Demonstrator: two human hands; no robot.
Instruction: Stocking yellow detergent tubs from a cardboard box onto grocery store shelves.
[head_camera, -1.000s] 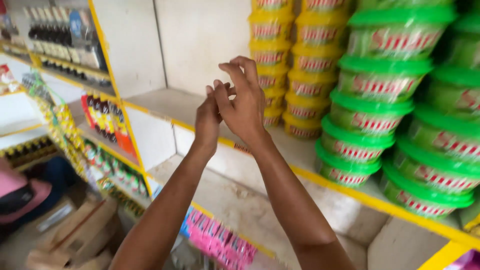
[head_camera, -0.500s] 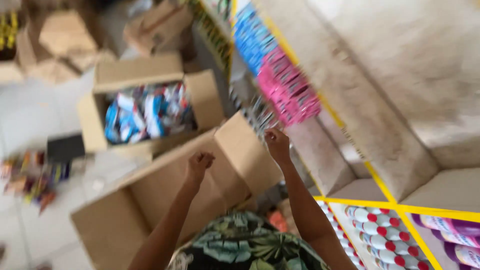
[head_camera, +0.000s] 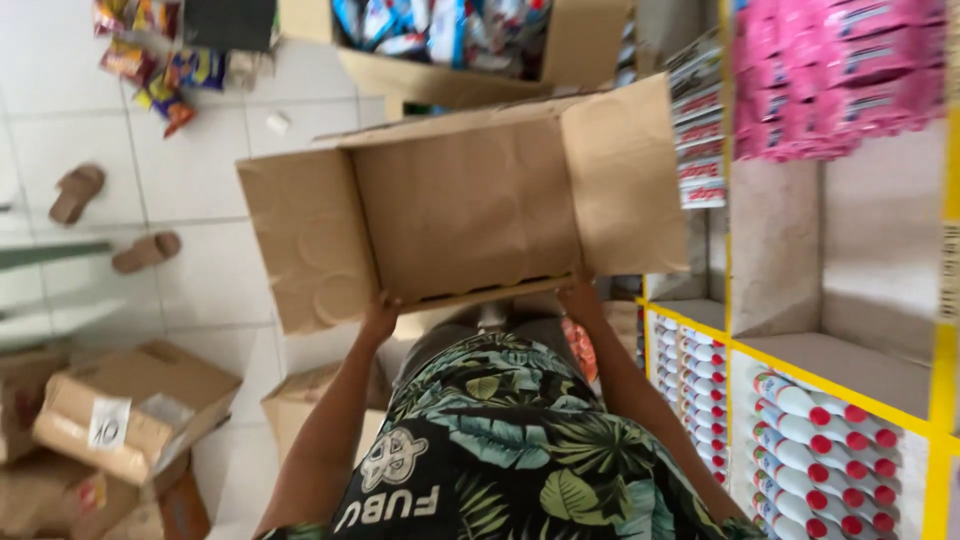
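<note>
Brown corrugated cardboard box (head_camera: 470, 200), flaps spread, sits lifted before my chest above the white tiled floor (head_camera: 190, 190). Left hand (head_camera: 378, 320) and right hand (head_camera: 580, 298) each clasp its near edge, keeping its hollow interior facing me.

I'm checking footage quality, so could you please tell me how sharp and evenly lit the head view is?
Head view: soft motion blur throughout; cardboard box evenly lit, both hands, left hand and right hand, shaded beneath it; white floor tiles bright; pink packets smeared.
</note>
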